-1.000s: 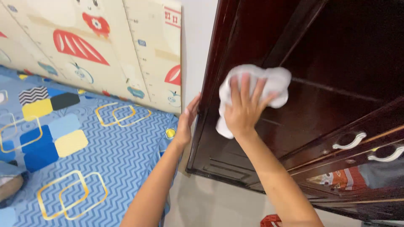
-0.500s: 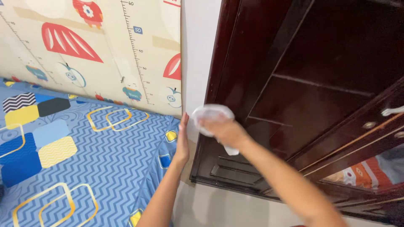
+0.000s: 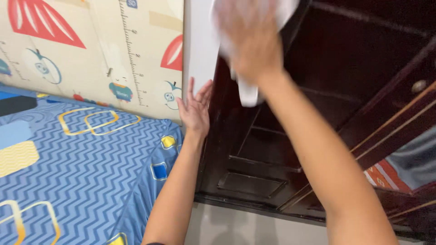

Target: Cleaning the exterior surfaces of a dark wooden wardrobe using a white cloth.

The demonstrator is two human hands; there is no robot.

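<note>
Up top, blurred right hand (image 3: 250,43) presses a half-hidden white cloth (image 3: 247,93).

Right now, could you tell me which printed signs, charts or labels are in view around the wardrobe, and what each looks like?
Height chart: printed on the cream padded wall mat left of the wardrobe; a narrow slanted ruler strip with dark ticks and small blue tags.
Cartoon pictures: same mat; red, blue and teal shapes.
No packages or screens.

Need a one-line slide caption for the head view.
Right hand presses a white cloth on the dark wooden wardrobe; left hand braces its edge.
</note>
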